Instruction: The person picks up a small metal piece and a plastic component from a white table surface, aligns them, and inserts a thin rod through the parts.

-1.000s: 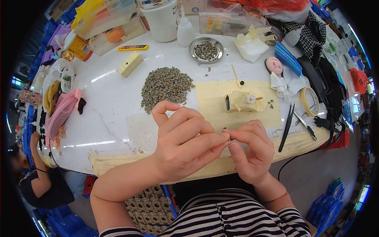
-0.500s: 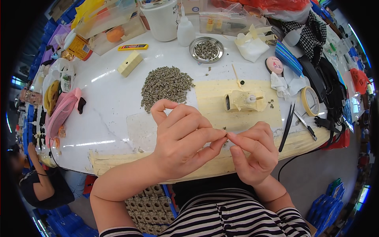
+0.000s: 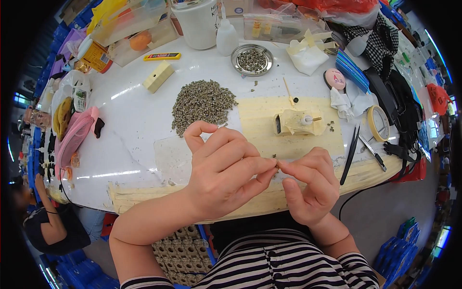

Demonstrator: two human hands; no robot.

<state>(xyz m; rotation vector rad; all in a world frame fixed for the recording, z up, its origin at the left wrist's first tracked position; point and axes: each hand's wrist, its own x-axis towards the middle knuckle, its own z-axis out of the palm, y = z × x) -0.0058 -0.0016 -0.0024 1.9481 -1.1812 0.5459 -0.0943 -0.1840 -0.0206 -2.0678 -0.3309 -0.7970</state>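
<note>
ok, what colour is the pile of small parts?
The pile is mostly grey-brown; best seen in the head view.

the tabletop (image 3: pixel 125 111) is glossy, the round dish (image 3: pixel 255 74) shiny metal.

One head-worn fisheye looks down and forward (edges bending at its rim) from close above the table (image 3: pixel 137 118).

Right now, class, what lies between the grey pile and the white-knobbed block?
Head view: a strip of white tabletop, then cream sheeting running under the block.
</note>
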